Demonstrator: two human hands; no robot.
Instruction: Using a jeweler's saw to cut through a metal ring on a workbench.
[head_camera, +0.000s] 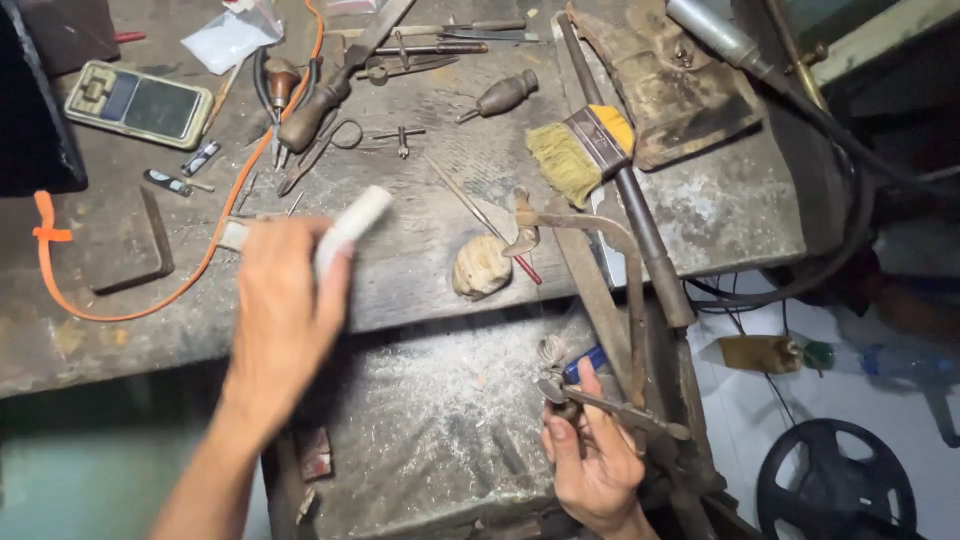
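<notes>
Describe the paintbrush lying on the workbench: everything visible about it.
The paintbrush is a flat, wide brush with frayed, splayed yellowish bristles pointing toward the lower left, a dark metal ferrule, and a short yellow handle stub at its upper right end. It lies flat on the worn, dusty workbench, tilted diagonally. Its ferrule end rests against or over a long dark metal bar running down the bench; the frame does not settle which. Neither hand touches it. The bristles look dirty and used.

White stick (350, 228) tilted; metal saw frame (600, 300) upright.
</notes>
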